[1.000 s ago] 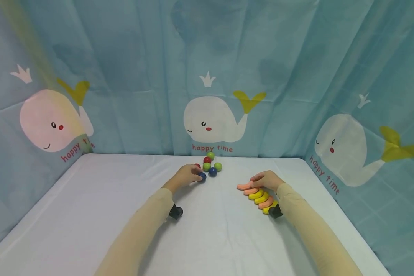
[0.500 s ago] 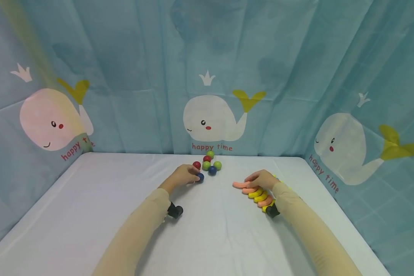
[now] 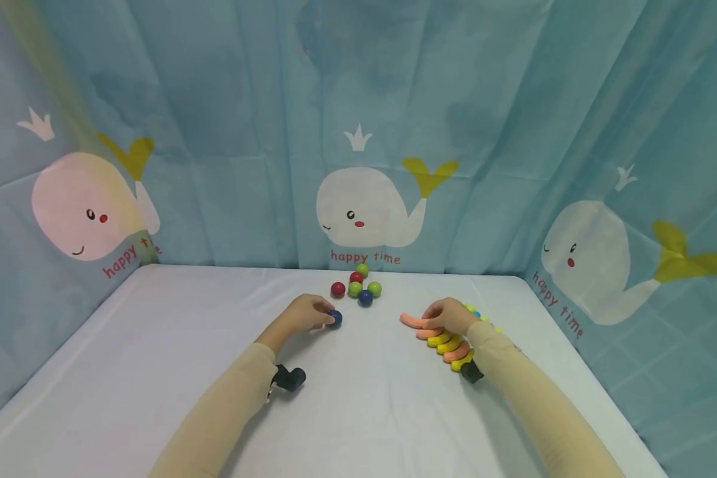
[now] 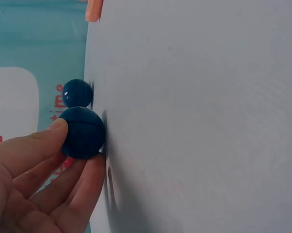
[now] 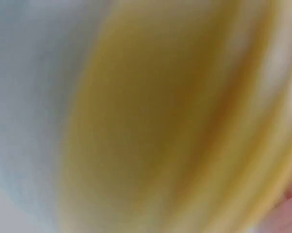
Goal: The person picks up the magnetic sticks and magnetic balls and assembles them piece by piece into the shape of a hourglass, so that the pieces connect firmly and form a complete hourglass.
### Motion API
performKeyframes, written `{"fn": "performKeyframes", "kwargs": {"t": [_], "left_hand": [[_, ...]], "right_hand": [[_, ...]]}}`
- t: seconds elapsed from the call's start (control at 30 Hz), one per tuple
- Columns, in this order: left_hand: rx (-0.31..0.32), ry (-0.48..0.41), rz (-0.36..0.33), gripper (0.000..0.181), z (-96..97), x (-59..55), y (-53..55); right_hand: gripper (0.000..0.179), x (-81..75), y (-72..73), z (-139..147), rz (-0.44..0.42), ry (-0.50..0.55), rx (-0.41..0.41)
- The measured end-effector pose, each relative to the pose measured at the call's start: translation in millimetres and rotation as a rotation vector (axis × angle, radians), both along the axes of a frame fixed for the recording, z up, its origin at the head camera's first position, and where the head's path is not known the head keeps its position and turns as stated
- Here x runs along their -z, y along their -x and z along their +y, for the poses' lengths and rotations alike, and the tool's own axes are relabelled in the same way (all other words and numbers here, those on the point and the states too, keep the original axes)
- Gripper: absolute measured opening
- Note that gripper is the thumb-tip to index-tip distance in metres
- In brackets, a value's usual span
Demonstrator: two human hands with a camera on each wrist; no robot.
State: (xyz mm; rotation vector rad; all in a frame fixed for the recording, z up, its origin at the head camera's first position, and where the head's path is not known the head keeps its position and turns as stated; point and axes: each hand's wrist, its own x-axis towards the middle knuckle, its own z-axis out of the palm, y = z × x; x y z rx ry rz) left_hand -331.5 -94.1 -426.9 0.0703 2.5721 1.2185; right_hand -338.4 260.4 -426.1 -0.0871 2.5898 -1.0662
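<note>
In the head view my left hand (image 3: 306, 315) pinches a dark blue ball (image 3: 334, 318) between thumb and fingers, just left of a ball cluster. The left wrist view shows the thumb on this ball (image 4: 83, 133), with a second blue ball (image 4: 78, 93) beyond it. My right hand (image 3: 450, 316) grips an orange banana-shaped piece (image 3: 411, 321) at the far end of a slanting row. Yellow banana-shaped pieces (image 3: 449, 344) and more orange ones (image 3: 456, 352) follow it toward the wrist. Up close, blurred yellow pieces (image 5: 136, 116) fill the right wrist view; only some fingertips show.
Near the back edge sit red balls (image 3: 338, 289), green balls (image 3: 374, 289) and another blue ball (image 3: 366, 298). Small yellow-green and blue items (image 3: 477, 315) lie partly hidden behind the right hand. A white cloth (image 3: 358, 411) covers the table; a whale-print curtain (image 3: 245, 166) encloses it.
My left hand has drawn the blue ball leftward and nearer, away from the cluster. My right hand has shifted slightly left with the orange piece, uncovering small items behind it.
</note>
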Motion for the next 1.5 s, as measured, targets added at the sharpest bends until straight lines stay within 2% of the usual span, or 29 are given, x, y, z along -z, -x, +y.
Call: {"fn": "performKeyframes", "kwargs": {"t": [0.1, 0.23, 0.43, 0.57, 0.63, 0.8, 0.97, 1.1, 1.3, 1.5], "left_hand": [[-0.001, -0.005, 0.002, 0.031, -9.1, 1.6, -7.4], [0.004, -0.038, -0.002, 0.030, -14.0, 2.9, -14.7], [-0.030, -0.094, -0.017, 0.031, -13.1, 3.9, -24.5], [-0.064, -0.123, -0.003, 0.032, -11.7, 7.5, -28.5], [-0.063, -0.125, 0.016, 0.033, -11.0, 10.0, -29.5], [-0.062, -0.123, 0.025, 0.034, -10.3, 16.4, -32.3], [-0.056, -0.184, 0.026, 0.035, -7.5, 19.4, -32.4], [-0.066, -0.242, 0.033, 0.034, -5.6, 18.6, -32.7], [-0.099, -0.271, 0.036, 0.034, -7.2, 21.5, -33.9], [-0.165, -0.437, -0.006, 0.032, -6.4, 24.6, -33.2]], "right_hand": [[0.011, 0.2, -0.4, -3, 0.012, -0.017, -0.015], [0.009, -5.1, -3.0, -4, 0.025, -0.034, 0.014], [0.010, -25.6, -11.4, -12, 0.153, -0.093, 0.018], [0.017, -36.7, -17.2, -22, 0.183, -0.032, 0.012], [0.019, -38.6, -20.8, -30, 0.139, 0.051, 0.023], [0.027, -31.4, -29.7, -54, 0.029, 0.184, 0.047], [0.039, -21.1, -34.1, -70, -0.012, 0.207, 0.084], [0.038, -16.7, -35.8, -78, 0.028, 0.233, 0.071], [0.033, -14.2, -38.4, -91, 0.062, 0.328, 0.059], [0.031, -9.6, -38.3, -101, 0.042, 0.388, 0.107]]}}
